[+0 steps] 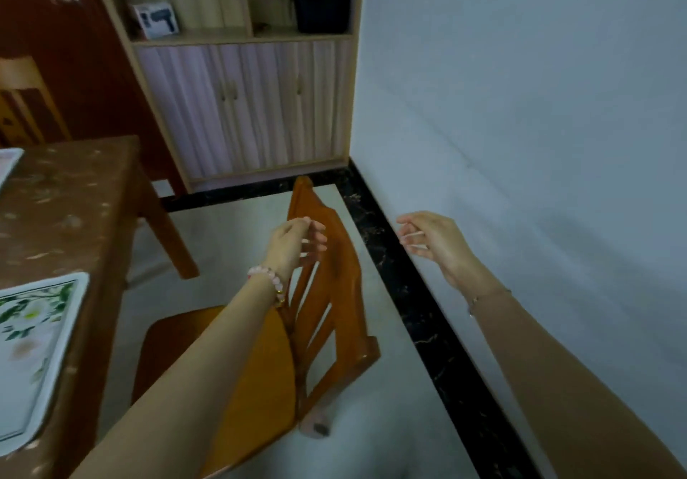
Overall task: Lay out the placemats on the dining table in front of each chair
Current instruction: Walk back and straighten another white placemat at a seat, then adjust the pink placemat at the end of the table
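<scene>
Dining table: brown, mottled top filling the left of the frame.
Chair: orange wood at centre, seat tucked toward the table, back toward the wall at right.
Step advice: both hands are empty near the chair back; the next mat likely needs fetching, then squaring to the table edge before a chair.
Placemat: white, green leaf print, flat at lower left, before this chair.
Second placemat: pale corner, left edge.
Left hand: fingers loosely curled at the chair's top rail; contact unclear.
Right hand: half open, holding nothing.
</scene>
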The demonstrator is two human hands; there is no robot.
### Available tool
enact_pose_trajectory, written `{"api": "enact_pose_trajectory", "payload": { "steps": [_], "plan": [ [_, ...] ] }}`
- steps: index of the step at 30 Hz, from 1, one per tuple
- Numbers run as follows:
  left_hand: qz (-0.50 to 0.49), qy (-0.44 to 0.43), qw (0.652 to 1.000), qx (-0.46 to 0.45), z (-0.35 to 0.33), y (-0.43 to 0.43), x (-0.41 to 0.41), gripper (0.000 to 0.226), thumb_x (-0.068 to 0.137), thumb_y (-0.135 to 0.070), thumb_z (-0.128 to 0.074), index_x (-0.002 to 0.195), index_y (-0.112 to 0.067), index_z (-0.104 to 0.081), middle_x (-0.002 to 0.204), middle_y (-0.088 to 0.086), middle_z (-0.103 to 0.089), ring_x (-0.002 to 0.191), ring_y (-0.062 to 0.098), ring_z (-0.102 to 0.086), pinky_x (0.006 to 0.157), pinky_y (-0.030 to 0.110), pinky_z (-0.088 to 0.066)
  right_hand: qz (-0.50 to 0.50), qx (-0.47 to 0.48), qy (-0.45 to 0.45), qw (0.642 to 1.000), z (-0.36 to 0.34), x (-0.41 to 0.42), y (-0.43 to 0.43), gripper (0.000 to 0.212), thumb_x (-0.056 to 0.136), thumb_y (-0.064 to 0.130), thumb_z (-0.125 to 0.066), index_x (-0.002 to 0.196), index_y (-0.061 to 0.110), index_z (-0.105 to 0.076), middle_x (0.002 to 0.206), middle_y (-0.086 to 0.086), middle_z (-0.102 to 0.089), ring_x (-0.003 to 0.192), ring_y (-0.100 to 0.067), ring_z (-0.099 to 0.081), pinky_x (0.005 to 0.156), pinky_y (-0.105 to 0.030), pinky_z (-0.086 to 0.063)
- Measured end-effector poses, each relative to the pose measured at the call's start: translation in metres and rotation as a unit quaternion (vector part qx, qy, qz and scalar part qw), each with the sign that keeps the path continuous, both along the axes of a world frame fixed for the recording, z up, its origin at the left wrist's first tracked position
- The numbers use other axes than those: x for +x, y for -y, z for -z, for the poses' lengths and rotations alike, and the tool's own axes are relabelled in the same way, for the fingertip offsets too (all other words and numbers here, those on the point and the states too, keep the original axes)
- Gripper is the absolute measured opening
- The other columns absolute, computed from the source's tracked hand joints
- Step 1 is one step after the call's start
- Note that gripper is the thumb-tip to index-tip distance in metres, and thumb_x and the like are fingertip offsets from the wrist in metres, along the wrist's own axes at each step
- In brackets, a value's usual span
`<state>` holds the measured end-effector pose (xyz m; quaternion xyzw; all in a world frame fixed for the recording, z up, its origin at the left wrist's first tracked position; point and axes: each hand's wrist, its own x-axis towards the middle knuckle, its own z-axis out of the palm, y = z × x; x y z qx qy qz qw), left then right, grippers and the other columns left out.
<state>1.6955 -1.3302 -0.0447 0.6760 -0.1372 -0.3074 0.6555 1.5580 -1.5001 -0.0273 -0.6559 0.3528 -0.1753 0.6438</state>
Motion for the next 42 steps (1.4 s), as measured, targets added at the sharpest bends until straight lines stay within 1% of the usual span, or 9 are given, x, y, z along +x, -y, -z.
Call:
{"api": "enact_pose_trajectory", "payload": {
  "steps": [3,9,15,18,23,31,36,39,42],
  "plan": [
    [0.022,-0.006,1.000,-0.009,0.002,0.062,-0.017,0.027,0.097,-0.021,-0.039,0.084,-0.012,-0.061,0.076,0.004,-0.061,0.072,0.018,-0.059,0.065,0.026,-0.051,0.018,0.019,0.005,1.000,0.002,-0.034,0.058,0.017,0.090,0.015,-0.052,0.084,0.013,-0.068,0.074,-0.004,-0.064,0.068,-0.016,-0.059,0.071,-0.024,-0.047],
    [0.005,-0.028,1.000,-0.004,-0.006,0.174,-0.034,0.023,0.096,-0.019,-0.041,0.085,-0.013,-0.061,0.080,0.004,-0.060,0.076,0.018,-0.059,0.073,0.030,-0.052,0.058,-0.023,-0.006,0.998,-0.007,-0.093,0.181,0.022,0.089,0.012,-0.049,0.083,0.014,-0.070,0.073,-0.002,-0.066,0.069,-0.015,-0.060,0.073,-0.026,-0.049],
    [-0.012,-0.017,1.000,-0.012,0.000,0.226,-0.013,0.023,0.095,-0.015,-0.040,0.085,-0.012,-0.060,0.078,0.004,-0.060,0.073,0.017,-0.059,0.071,0.029,-0.051,0.064,-0.023,0.010,0.998,-0.006,-0.069,0.241,0.021,0.089,0.011,-0.050,0.082,0.014,-0.069,0.073,-0.001,-0.065,0.065,-0.013,-0.060,0.070,-0.023,-0.048],
    [-0.031,-0.028,0.999,-0.012,0.010,0.257,0.010,0.023,0.095,-0.016,-0.041,0.084,-0.012,-0.061,0.078,0.004,-0.061,0.074,0.018,-0.059,0.070,0.029,-0.051,0.033,-0.010,-0.008,0.999,0.003,-0.033,0.267,0.022,0.089,0.011,-0.048,0.085,0.014,-0.069,0.076,-0.002,-0.065,0.070,-0.015,-0.060,0.073,-0.025,-0.048],
    [-0.067,-0.037,0.997,-0.014,0.028,0.310,0.077,0.023,0.095,-0.016,-0.042,0.085,-0.012,-0.062,0.080,0.004,-0.061,0.076,0.019,-0.060,0.075,0.032,-0.052,-0.047,-0.010,-0.022,0.999,0.014,0.064,0.319,0.021,0.089,0.013,-0.049,0.088,0.016,-0.070,0.080,-0.001,-0.067,0.074,-0.015,-0.062,0.079,-0.028,-0.050],
    [-0.174,-0.046,0.984,-0.011,0.013,0.346,0.230,0.021,0.095,-0.016,-0.043,0.087,-0.011,-0.062,0.078,0.005,-0.062,0.073,0.019,-0.061,0.068,0.027,-0.052,-0.135,-0.001,-0.014,0.991,-0.005,0.272,0.390,0.018,0.090,0.013,-0.052,0.091,0.011,-0.070,0.081,-0.005,-0.066,0.073,-0.016,-0.061,0.073,-0.024,-0.050],
    [-0.286,-0.024,0.957,-0.033,-0.006,0.310,0.313,0.023,0.094,-0.013,-0.042,0.084,-0.012,-0.062,0.079,0.005,-0.061,0.074,0.018,-0.060,0.071,0.029,-0.051,-0.233,0.003,-0.009,0.972,-0.004,0.411,0.378,0.021,0.092,0.010,-0.048,0.090,0.010,-0.069,0.080,-0.006,-0.067,0.073,-0.016,-0.059,0.079,-0.030,-0.049],
    [-0.356,-0.026,0.934,-0.033,-0.002,0.282,0.359,0.027,0.095,-0.012,-0.039,0.080,-0.013,-0.061,0.077,0.005,-0.060,0.072,0.018,-0.058,0.073,0.031,-0.050,-0.302,0.012,-0.016,0.953,0.006,0.490,0.351,0.023,0.093,0.011,-0.047,0.087,0.013,-0.068,0.079,-0.004,-0.067,0.071,-0.014,-0.059,0.076,-0.027,-0.049],
    [-0.413,-0.037,0.910,-0.026,0.014,0.257,0.416,0.026,0.097,-0.013,-0.038,0.085,-0.010,-0.061,0.080,0.006,-0.061,0.074,0.019,-0.059,0.074,0.032,-0.051,-0.367,0.022,-0.016,0.930,0.020,0.579,0.323,0.023,0.093,0.012,-0.047,0.083,0.016,-0.067,0.077,-0.003,-0.066,0.070,-0.014,-0.059,0.075,-0.026,-0.049]
  ]
}}
